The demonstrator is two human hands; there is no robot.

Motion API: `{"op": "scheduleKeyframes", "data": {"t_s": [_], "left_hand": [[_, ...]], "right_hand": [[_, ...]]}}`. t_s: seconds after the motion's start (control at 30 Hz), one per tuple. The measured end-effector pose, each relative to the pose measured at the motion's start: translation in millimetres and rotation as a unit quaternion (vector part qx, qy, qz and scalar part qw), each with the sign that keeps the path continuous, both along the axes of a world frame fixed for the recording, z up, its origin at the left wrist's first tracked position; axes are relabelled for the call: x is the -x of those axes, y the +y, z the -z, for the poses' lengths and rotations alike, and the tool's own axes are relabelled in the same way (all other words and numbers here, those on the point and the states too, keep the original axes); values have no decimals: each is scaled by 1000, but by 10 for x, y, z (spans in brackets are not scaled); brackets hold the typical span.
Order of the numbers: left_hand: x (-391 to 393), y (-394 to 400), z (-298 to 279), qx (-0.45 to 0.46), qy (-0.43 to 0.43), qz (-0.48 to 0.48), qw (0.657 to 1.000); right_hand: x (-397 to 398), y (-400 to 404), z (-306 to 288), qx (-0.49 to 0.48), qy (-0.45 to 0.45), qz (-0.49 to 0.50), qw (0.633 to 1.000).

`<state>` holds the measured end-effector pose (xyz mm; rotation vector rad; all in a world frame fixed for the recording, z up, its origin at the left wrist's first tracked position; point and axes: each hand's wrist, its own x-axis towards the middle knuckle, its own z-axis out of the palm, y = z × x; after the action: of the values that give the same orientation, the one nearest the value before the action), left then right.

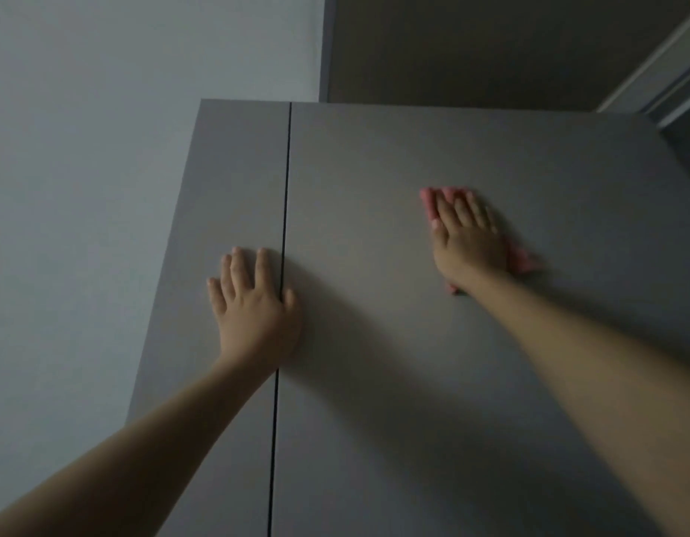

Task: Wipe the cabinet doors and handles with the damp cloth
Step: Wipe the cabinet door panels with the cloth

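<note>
Flat, with fingers spread, right hand (465, 238) presses cloth (523, 259) on right door (471, 343) while left hand (254, 304) braces; handles seem not yet wiped.

Head view, tilted upward (close)

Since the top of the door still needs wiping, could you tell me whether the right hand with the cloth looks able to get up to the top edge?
Probably yes. The right hand presses the cloth flat on the door, with only bare door above it.
</note>
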<state>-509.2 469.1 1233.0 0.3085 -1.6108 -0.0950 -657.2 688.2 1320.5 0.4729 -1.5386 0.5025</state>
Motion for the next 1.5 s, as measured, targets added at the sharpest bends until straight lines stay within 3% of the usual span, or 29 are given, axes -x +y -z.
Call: {"op": "scheduleKeyframes", "data": {"t_s": [0.07,0.17,0.23,0.33,0.4,0.47,0.53,0.6,0.67,0.73,0.8,0.83,0.9,0.97,1.07,1.13,1.23,1.33,1.37,1.43,1.5], "left_hand": [[22,-19,5,6,-1,-3,1000],[98,58,-14,14,2,-12,1000],[174,166,-26,22,-2,-23,999],[281,297,-20,25,-12,-46,999],[318,357,-18,21,-17,-55,998],[342,451,-27,19,-12,-50,998],[386,589,-33,23,-1,-57,998],[482,778,-64,37,15,-59,997],[644,1051,-122,46,29,-45,997],[776,1290,-166,48,28,-30,998],[933,1533,-147,55,22,-22,998],[1003,1633,-136,64,18,-19,998],[1142,1843,-134,77,13,-12,997],[1258,2025,-160,84,16,-3,996],[1450,2268,-180,102,25,2,994],[1594,2410,-185,122,32,-18,992],[1680,2461,-196,131,33,-58,989],[1701,2466,-194,130,33,-75,988],[1700,2467,-197,129,32,-77,988],[1697,2468,-189,128,31,-77,988],[1702,2461,-182,130,36,-75,988]], "right_hand": [[-157,-253,43,26,4,4,1000],[-244,-581,586,-122,162,-22,979],[-122,-362,781,-212,167,-13,963],[208,201,392,-120,164,19,979],[302,442,80,-16,41,23,999],[282,408,-12,39,-10,1,999],[181,228,209,-27,66,-3,997],[229,163,586,-169,185,-11,968],[413,480,653,-252,188,-5,949],[714,932,313,-183,164,1,969],[1014,1459,-98,-60,61,25,996],[1113,1638,-240,-4,-2,23,1000],[1152,1742,-328,63,-25,13,998],[1079,1607,-125,18,20,-4,1000],[1077,1571,644,-159,168,-22,973],[1210,1899,830,-217,176,-19,960],[1540,2431,327,-139,151,42,978],[1729,2747,-214,-9,-6,22,1000],[1710,2695,-238,19,-19,11,1000],[1602,2449,16,5,36,5,999],[1492,2232,498,-91,157,-16,983]]}}
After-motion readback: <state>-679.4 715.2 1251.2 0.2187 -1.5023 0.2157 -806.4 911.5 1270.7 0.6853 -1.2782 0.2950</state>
